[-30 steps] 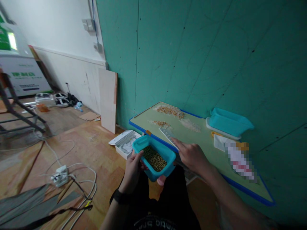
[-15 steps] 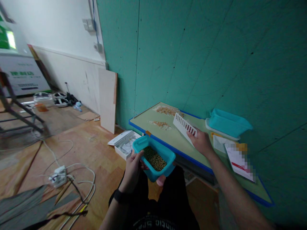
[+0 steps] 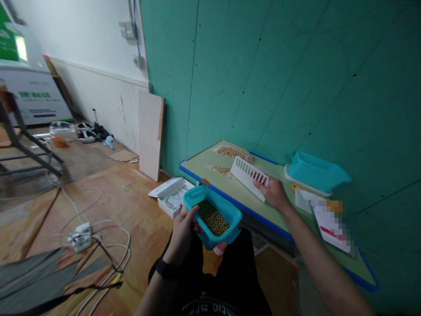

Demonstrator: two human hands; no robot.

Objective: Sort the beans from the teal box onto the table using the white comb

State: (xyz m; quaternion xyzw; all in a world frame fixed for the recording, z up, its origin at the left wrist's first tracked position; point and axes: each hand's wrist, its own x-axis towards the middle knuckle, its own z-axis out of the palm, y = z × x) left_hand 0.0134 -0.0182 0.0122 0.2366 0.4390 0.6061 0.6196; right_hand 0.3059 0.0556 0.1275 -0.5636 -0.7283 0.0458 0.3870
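My left hand (image 3: 183, 230) grips a teal plastic box (image 3: 213, 216) full of green beans (image 3: 212, 218), held just below the front edge of a low green table (image 3: 230, 184) with a blue rim. My right hand (image 3: 272, 192) is closed on a white slotted comb-like scraper (image 3: 249, 176), standing on edge on the tabletop. Just left of the scraper lie small piles of tan beans and grains (image 3: 234, 152) at the table's far corner.
A second teal box on a white lid (image 3: 314, 172) and printed papers (image 3: 329, 219) lie on the table's right side. An open white box (image 3: 171, 196) sits on the wooden floor; a power strip with cables (image 3: 80, 237) lies left. A board (image 3: 149, 134) leans on the wall.
My right hand picked the white scraper up from the table's front edge and carried it to the middle, then slid it left toward the bean piles. The teal box stayed put.
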